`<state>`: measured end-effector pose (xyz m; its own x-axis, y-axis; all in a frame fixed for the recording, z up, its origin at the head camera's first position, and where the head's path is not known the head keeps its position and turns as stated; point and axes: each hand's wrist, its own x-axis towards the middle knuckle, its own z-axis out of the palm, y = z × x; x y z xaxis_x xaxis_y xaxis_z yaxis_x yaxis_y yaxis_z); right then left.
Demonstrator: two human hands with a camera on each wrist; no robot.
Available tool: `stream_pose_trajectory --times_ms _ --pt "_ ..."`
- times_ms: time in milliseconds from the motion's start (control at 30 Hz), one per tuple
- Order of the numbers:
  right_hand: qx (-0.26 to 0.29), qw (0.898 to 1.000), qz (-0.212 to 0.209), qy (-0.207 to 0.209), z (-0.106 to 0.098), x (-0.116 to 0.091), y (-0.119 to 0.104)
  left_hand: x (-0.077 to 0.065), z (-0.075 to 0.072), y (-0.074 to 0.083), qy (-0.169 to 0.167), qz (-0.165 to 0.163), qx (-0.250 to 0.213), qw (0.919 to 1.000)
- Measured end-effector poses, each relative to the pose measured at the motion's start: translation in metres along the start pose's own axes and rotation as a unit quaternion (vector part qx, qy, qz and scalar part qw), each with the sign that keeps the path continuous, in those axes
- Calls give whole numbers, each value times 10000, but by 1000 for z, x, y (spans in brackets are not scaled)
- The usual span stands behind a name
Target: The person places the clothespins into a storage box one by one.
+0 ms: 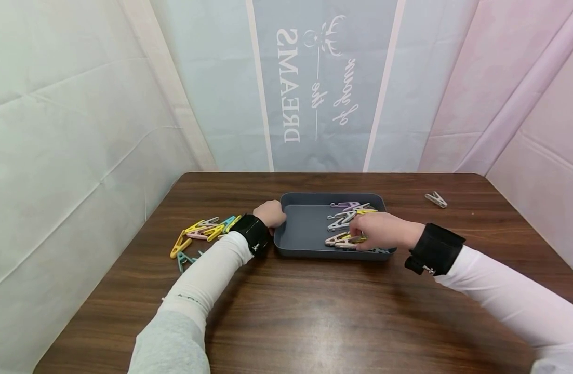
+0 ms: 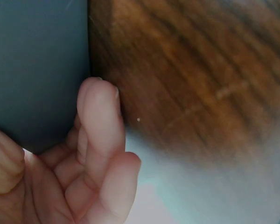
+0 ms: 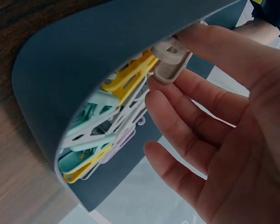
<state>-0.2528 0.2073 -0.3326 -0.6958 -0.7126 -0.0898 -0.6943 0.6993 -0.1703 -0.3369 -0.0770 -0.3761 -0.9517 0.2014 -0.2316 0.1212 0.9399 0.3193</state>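
Note:
A dark grey tray (image 1: 305, 223) lies on the wooden table, with several clothespins (image 1: 340, 224) in yellow, grey, purple and teal gathered in its right part. My left hand (image 1: 269, 214) grips the tray's left rim; in the left wrist view its curled fingers (image 2: 100, 116) lie against the tray wall (image 2: 37, 60). Over the tray's right front part, my right hand (image 1: 380, 230) pinches a beige clothespin (image 3: 170, 70) between thumb and fingers. In the right wrist view, yellow and teal clothespins (image 3: 95, 112) lie beside it, behind the tray's wall.
Left of the tray, a loose group of yellow, pink, blue and teal clothespins (image 1: 211, 228) lies on the table (image 1: 314, 311), partly behind the left forearm. A single pale clothespin (image 1: 437, 199) lies at the back right. A printed curtain (image 1: 333, 104) hangs behind the table.

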Motion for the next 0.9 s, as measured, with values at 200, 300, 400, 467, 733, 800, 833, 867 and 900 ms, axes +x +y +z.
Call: stream_pose_trajectory --times_ms 200,300,400,467,733,800,833,867,900 --pt "120 9999 -70 -32 2 2 -1 0 -1 0 21 29 35 10000" --pt "153 9997 -190 -6 4 5 0 0 -1 0 3 36 -12 10000" --pt "138 9997 -212 -8 5 6 0 -1 -1 0 10 45 -52 10000" --pt "119 9997 -234 -12 6 6 1 -1 0 -1 17 59 -49 10000" --pt "176 9997 -166 2 9 5 6 -1 2 -2 52 106 -33 9999" --pt "203 9998 -83 3 8 4 7 -1 1 -2 70 97 -57 9999" --pt "231 9997 -22 8 8 3 7 -1 1 -1 75 92 -61 9999" --pt "256 9997 41 14 7 3 8 -1 1 -1 79 85 -70 9999" --pt "286 9995 100 29 6 2 9 -1 1 -1 72 68 -65 9999"
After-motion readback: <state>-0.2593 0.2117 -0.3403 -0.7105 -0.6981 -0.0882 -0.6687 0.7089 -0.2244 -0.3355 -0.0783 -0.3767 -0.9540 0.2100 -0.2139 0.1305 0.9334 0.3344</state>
